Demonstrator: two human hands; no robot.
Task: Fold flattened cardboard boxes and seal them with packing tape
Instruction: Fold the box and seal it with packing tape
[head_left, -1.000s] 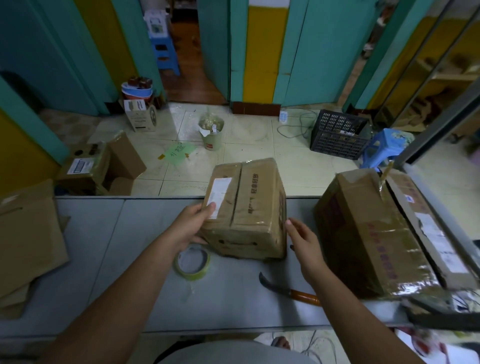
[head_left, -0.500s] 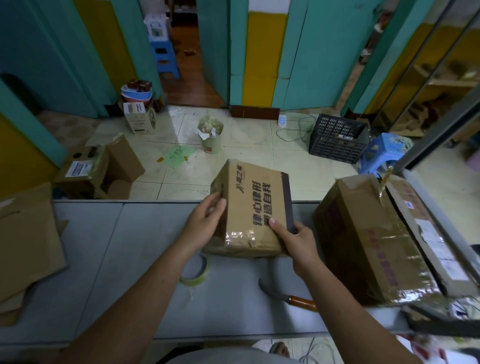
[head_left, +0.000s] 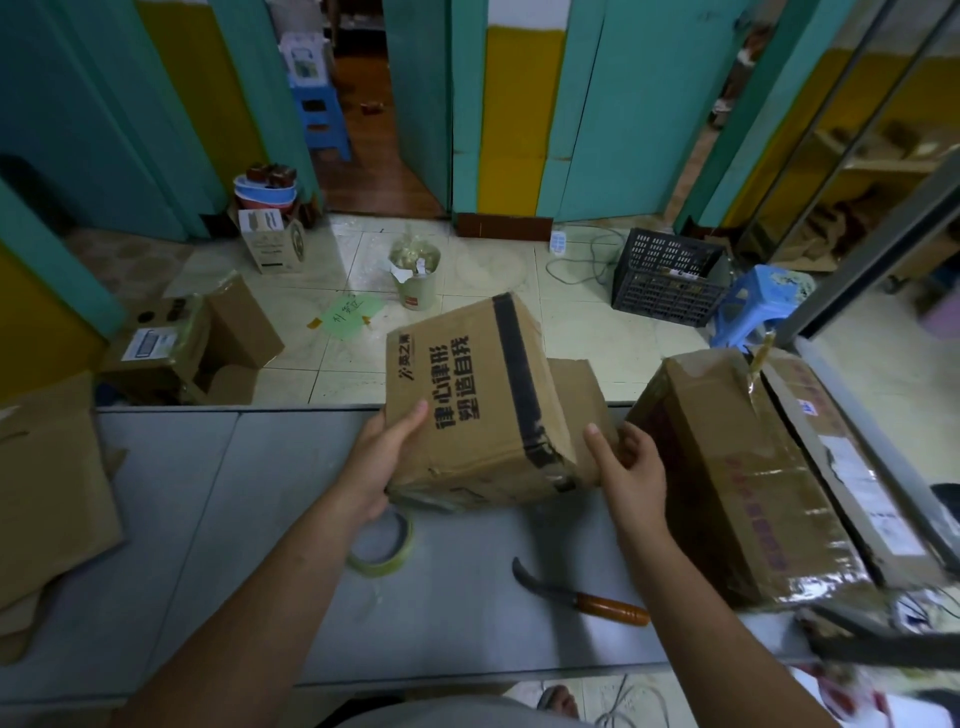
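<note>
Grey flat-topped table (head_left: 208, 519): spans the lower frame from 9 to 3 o'clock, with its far edge against the tiled floor.

Large brown cardboard box wrapped in glossy clear tape (head_left: 737, 483): lies on the table at 3 o'clock, just beside your right wrist.

Flattened brown cardboard sheets (head_left: 47, 493): stacked at 9 o'clock on the table's left end, well apart from your hands.

Brown printed cardboard box (head_left: 467, 405): at centre, over the table's far half. It is tilted, far end raised, and the top face shows black characters and one black tape stripe. A loose flap sticks out at its 2 o'clock. You cannot tell whether its near lower edge touches the table.

Black slotted plastic crate (head_left: 665, 280): on the floor at 1 o'clock.

Left grip (head_left: 384, 457): holds the printed box at its 8 o'clock corner, thumb on the top face, fingers hidden under the side.

Right grip (head_left: 628, 467): holds the same box at its 4 o'clock corner, thumb up along the side, fingers curled behind it.

Yellowish ring of packing tape (head_left: 382, 545): flat on the table at 7 o'clock of the box, partly under your left wrist.

Curved-blade knife with an orange-brown wooden handle (head_left: 582, 597): on the table at 5 o'clock of the box, tip toward 10 o'clock, handle end reaching your right forearm.
</note>
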